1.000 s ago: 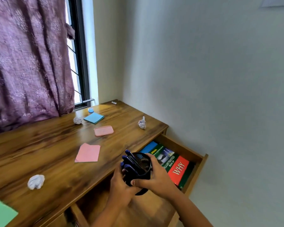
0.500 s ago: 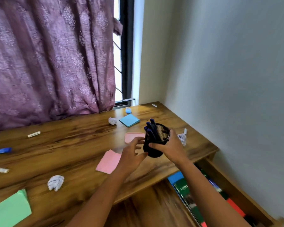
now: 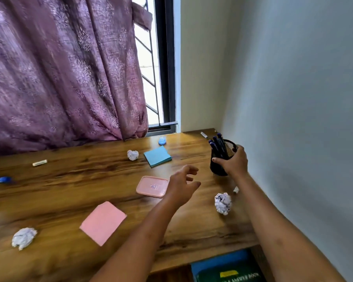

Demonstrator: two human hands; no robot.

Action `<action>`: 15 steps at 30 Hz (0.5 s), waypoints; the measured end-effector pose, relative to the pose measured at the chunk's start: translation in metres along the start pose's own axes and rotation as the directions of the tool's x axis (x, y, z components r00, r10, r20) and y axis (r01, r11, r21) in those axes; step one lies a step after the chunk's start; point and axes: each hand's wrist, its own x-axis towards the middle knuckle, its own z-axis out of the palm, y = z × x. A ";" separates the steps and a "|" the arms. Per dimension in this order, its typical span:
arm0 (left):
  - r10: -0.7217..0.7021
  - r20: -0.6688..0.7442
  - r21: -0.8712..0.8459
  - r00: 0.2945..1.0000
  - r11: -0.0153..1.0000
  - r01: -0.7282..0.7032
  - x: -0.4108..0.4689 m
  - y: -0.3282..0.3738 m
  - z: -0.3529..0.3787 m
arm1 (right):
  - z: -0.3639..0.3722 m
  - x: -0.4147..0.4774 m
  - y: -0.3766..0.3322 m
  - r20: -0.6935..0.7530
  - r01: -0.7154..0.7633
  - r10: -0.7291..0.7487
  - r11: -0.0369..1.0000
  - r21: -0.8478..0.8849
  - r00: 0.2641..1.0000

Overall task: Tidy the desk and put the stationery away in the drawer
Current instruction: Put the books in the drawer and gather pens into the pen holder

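Head view: the desk (image 3: 69, 180) fills the lower half of the frame, with a purple curtain (image 3: 59, 68) at upper left.
Right hand (image 3: 234, 161): at right of centre; fingers and thumb are curled round the side wall of the pen holder (image 3: 218, 169) and grip it.
Pen holder: black mesh, upright, near the desk's far right corner. The base appears to meet the desk top, though the contact line is unclear.
Pens (image 3: 217, 143): several dark blue pens stand in the holder and lean toward upper left.
Left hand (image 3: 181, 188): at frame centre, above the desk; fingers are spread and loosely bent and hold nothing.
Pink tray (image 3: 152, 186): flat on the desk, its right edge covered by the left hand.
Sticky pads: pink pad (image 3: 103, 222) at lower centre; blue pad (image 3: 157, 156) above the tray.
Paper balls: one (image 3: 223, 202) below the holder, one (image 3: 132, 155) just left of the blue pad, one (image 3: 23, 238) at lower left.
Drawer (image 3: 257, 259): open at the bottom edge, under the desk front; books (image 3: 226, 269) lie inside.
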 end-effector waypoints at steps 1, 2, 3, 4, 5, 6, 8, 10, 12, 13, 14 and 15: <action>-0.010 -0.007 0.003 1.000 1.000 0.010 0.004 0.001 0.005 | 0.000 0.008 0.006 -0.006 -0.009 0.009 1.000 -0.002 1.000; -0.023 -0.016 0.005 1.000 1.000 0.023 0.007 0.000 0.010 | 0.000 0.015 0.012 -0.014 -0.017 0.017 1.000 -0.004 1.000; -0.036 -0.026 0.005 0.999 0.999 0.036 0.009 -0.001 0.013 | 0.001 0.020 0.016 -0.021 -0.025 0.025 1.000 -0.006 0.999; -0.053 -0.036 0.005 0.998 0.999 0.054 0.011 -0.002 0.016 | 0.001 0.023 0.021 -0.025 -0.037 0.037 0.999 -0.004 0.999; -0.070 -0.041 0.005 0.997 0.998 0.070 0.013 -0.003 0.019 | 0.000 0.026 0.025 -0.029 -0.054 0.054 0.999 0.003 0.998; -0.084 -0.043 0.007 0.996 0.996 0.084 0.013 -0.005 0.021 | 0.000 0.028 0.029 -0.034 -0.069 0.069 0.998 0.013 0.997; -0.102 -0.042 0.007 0.994 0.995 0.102 0.014 -0.007 0.025 | -0.001 0.029 0.035 -0.044 -0.096 0.097 0.994 0.044 0.994; -0.112 -0.042 0.012 0.993 0.994 0.112 0.015 -0.008 0.029 | -0.002 0.030 0.038 -0.073 -0.108 0.114 0.990 0.087 0.991; -0.124 -0.043 0.016 0.991 0.992 0.125 0.013 -0.008 0.031 | -0.004 0.030 0.039 -0.118 -0.112 0.128 0.985 0.130 0.985; -0.130 -0.041 0.018 0.991 0.991 0.131 0.012 -0.007 0.032 | -0.006 0.029 0.038 -0.127 -0.121 0.139 0.982 0.143 0.982; -0.134 -0.040 0.022 0.990 0.991 0.135 0.011 -0.007 0.033 | -0.006 0.028 0.037 -0.131 -0.131 0.151 0.980 0.147 0.980; -0.137 -0.041 0.023 0.990 0.990 0.138 0.009 -0.007 0.033 | -0.006 0.026 0.036 -0.135 -0.148 0.168 0.978 0.146 0.977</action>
